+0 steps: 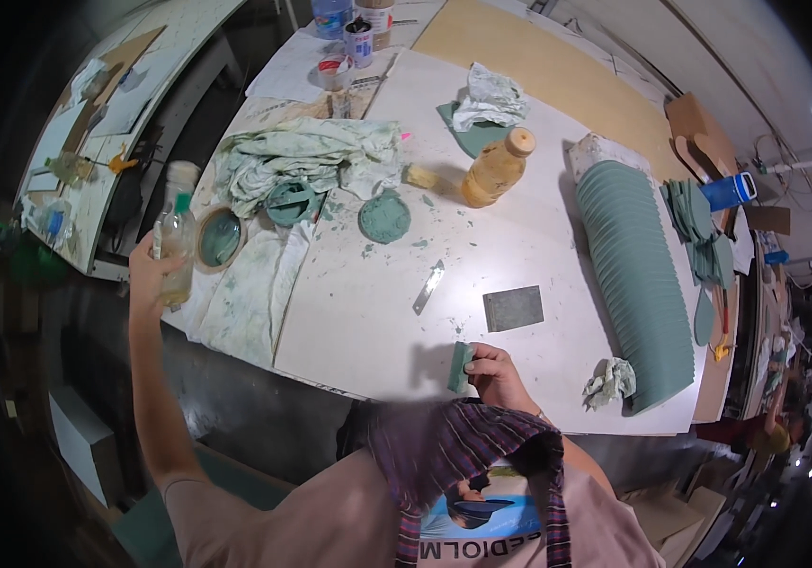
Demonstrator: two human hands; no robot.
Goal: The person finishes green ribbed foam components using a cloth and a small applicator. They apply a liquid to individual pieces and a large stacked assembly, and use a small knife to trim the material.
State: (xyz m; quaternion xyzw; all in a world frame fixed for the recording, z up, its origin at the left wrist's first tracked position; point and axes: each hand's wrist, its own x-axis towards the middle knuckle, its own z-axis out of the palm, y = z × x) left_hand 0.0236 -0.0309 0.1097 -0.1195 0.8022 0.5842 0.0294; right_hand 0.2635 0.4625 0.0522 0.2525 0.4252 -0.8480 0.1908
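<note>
While L fingers [152,268] clasp clear bottle [178,237], R fingers [488,358] pinch green pc [460,366] — most of it juts left.

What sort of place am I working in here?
Most likely a workshop. A long, ridged green piece lies on the white worktable, along with a round dish of green material and a heap of green-stained cloth.

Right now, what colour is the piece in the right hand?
The piece is dull green; head view.
</note>
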